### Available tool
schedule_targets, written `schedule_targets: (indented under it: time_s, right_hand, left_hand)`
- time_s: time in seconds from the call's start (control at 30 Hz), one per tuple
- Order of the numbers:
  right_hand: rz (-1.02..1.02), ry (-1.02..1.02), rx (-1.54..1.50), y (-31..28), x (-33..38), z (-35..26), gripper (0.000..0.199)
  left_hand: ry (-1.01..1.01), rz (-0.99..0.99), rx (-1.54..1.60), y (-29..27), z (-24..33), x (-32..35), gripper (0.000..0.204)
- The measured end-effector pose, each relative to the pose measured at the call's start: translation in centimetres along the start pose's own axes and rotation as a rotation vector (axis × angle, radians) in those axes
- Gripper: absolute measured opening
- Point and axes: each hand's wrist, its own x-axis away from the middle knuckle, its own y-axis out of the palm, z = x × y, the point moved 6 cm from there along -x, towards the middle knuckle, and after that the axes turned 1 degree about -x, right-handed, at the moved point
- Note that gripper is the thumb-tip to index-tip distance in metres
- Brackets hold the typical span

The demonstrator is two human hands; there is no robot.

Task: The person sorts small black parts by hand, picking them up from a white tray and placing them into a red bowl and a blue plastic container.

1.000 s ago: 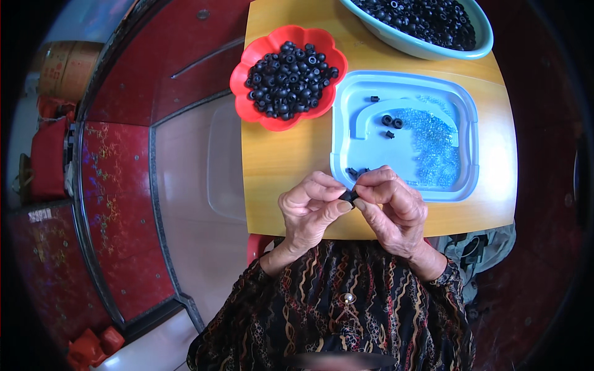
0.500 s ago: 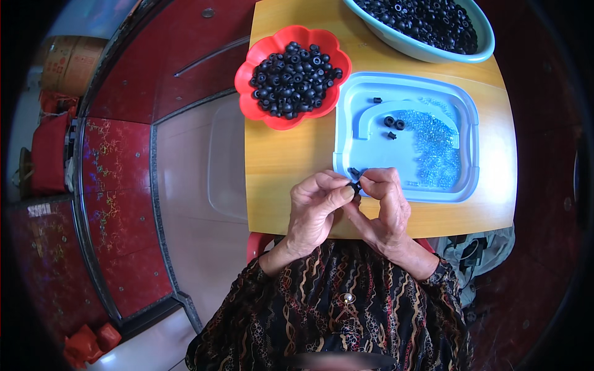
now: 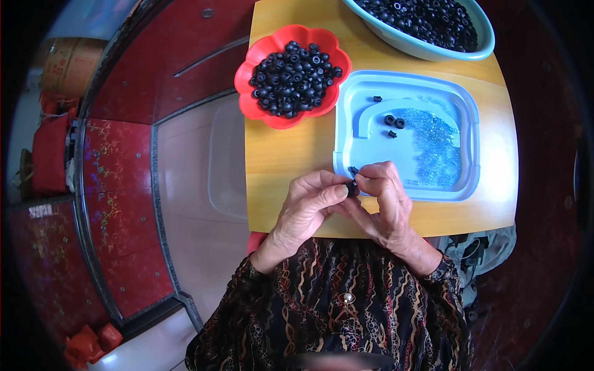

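Over the near left edge of a light blue tray [image 3: 344, 139], my two hands meet fingertip to fingertip. My left hand [image 3: 309, 204] pinches a small black rubber-like part [image 3: 351, 188] between thumb and fingers. Against that part, my right hand [image 3: 385, 196] has its thumb and fingers closed; anything between them is too small or hidden to make out. Inside the tray, small clear beads [image 3: 436, 148] spread over the right side. Two round black parts with holes [image 3: 395, 122] and smaller black pieces [image 3: 392, 133] lie left of the beads. Another dark piece [image 3: 353, 170] shows just beyond my fingertips.
A red flower-shaped bowl [image 3: 246, 102] full of round black parts stands left of the tray. At the far right, a pale blue-green basin [image 3: 427, 52] holds many more. The wooden table [image 3: 278, 161] ends just before my body. A plastic bag [image 3: 489, 247] sits below its right edge.
My hands have shifted slightly, and the black part has turned a little between my fingertips. The bowl, the basin and the tray's contents look the same.
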Motion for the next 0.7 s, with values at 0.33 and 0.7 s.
schedule_targets:
  time_s: [0.33, 0.7]
  right_hand:
    - [-0.037, 0.002, 0.006, -0.3, 0.2, -0.1, 0.041]
    - [-0.065, -0.067, -0.164, -0.8, -0.6, -0.2, 0.035]
  left_hand:
    - [0.011, -0.003, 0.105, 0.6, -0.4, 0.2, 0.012]
    - [0.032, 0.023, -0.048, 1.0, 0.3, 1.4, 0.012]
